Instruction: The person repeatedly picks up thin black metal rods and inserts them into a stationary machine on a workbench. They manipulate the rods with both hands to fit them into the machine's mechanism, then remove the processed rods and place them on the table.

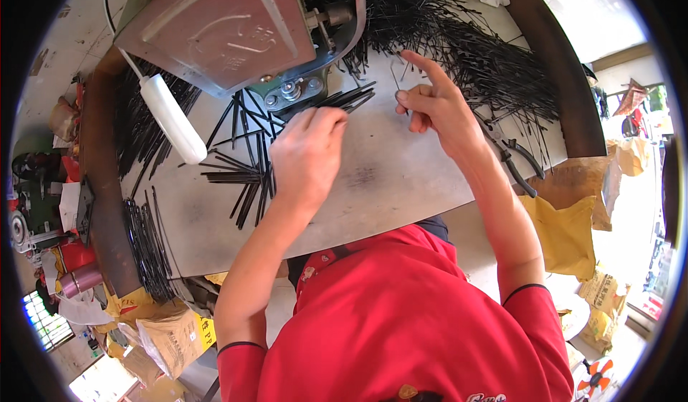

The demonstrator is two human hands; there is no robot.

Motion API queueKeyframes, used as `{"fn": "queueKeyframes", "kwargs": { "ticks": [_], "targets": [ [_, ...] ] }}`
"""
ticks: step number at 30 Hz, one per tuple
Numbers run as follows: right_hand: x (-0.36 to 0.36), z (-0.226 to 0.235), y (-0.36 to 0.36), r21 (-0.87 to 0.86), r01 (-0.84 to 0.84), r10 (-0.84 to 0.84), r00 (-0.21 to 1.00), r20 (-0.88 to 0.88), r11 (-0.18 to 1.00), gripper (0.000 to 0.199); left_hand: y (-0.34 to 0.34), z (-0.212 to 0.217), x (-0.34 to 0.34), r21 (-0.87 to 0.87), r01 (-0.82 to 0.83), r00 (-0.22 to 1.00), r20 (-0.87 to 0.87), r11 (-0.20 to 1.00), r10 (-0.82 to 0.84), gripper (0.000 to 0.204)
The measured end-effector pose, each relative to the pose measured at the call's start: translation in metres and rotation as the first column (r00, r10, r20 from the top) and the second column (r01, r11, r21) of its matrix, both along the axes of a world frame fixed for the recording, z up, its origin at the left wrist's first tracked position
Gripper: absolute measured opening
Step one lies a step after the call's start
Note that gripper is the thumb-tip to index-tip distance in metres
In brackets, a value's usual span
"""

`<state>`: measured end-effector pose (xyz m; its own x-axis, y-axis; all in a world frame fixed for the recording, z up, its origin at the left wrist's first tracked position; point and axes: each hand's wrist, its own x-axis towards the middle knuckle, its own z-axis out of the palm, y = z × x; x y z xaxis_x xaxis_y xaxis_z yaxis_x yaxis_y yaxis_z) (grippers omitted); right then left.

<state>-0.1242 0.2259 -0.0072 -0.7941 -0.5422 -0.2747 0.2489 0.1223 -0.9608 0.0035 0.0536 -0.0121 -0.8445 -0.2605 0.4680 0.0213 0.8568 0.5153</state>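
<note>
My left hand (307,157) is closed, its fingers curled at the near end of a bunch of thin black rods (355,98) that stick out past the fingertips to the right. Just beyond it is the metal base of a bench machine (290,92). My right hand (438,108) is closed in a pinch between thumb and curled fingers, with the index finger stretched forward. A single thin rod (395,76) rises from that pinch, beside the large heap of black rods (480,58). Its lower end is partly hidden by the fingers.
Loose black rods (247,180) lie crossed left of my left hand. More bundles (147,248) line the table's left side. A white-gripped lever (172,119) hangs from the machine. Dark-handled pliers (517,160) rest at the right edge. A raised brown rim (100,187) borders the metal tabletop.
</note>
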Motion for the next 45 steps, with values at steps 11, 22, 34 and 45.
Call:
{"fn": "queueKeyframes", "kwargs": {
  "ticks": [11, 22, 34, 45],
  "targets": [
    [0.03, 0.012, 0.012, -0.183, -0.048, 0.055, 0.998, 0.03, 0.982, 0.026, 0.006, -0.005, 0.008, -0.133, 0.055, 0.978, 0.209, 0.99, -0.026, 0.012],
    [0.048, 0.03, -0.025, 0.203, -0.138, 0.219, 0.86, -0.462, 0.969, 0.017, -0.008, -0.009, 0.024, -0.239, 0.0, 0.987, 0.155, 0.971, 0.038, 0.018],
    [0.049, 0.003, -0.077, 0.302, -0.006, 0.239, 0.627, -0.742, 0.953, 0.017, -0.043, 0.003, 0.012, 0.995, -0.026, 0.993, 0.015, 0.097, 0.114, 0.027],
    [0.061, 0.006, -0.088, 0.405, 0.086, 0.304, 0.527, -0.794, 0.91, 0.021, -0.048, 0.004, 0.007, 0.997, -0.029, 0.995, 0.036, -0.068, 0.094, 0.027]
  ]
}}
